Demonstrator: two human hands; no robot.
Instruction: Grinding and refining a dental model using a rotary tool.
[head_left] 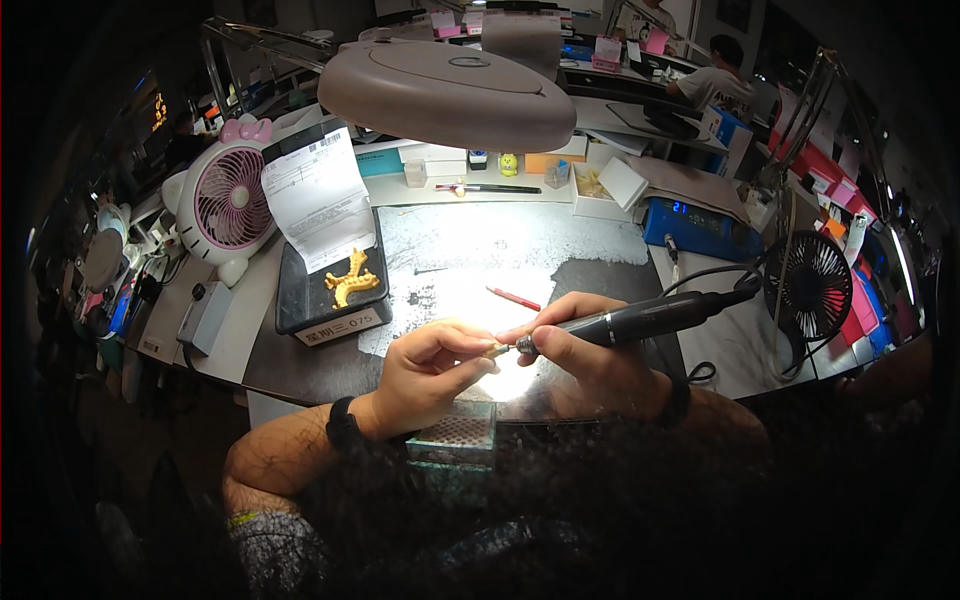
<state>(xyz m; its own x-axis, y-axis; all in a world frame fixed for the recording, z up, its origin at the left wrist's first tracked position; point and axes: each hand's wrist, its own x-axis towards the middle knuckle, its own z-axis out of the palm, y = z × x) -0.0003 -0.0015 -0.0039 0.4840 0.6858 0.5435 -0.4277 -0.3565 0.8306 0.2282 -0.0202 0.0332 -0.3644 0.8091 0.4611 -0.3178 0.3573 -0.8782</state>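
My right hand (585,345) grips a black pen-shaped rotary tool (650,315) whose cord runs off to the right. Its metal tip meets a small pale piece pinched in the fingertips of my left hand (430,365). The piece is mostly hidden by the fingers. Both hands hover over the brightly lit patch of the worn grey bench mat (500,250). A black band sits on my left wrist. A small mesh-topped box (455,435) stands just below the hands at the bench edge.
A black tray (330,295) at left holds a yellow branched casting (350,280) and a paper slip. A red pencil (513,298) lies on the mat. A lamp head (450,90) hangs above. A pink fan (228,200) stands left, a black fan (812,285) right, a blue box (700,225) behind. Another person sits far back.
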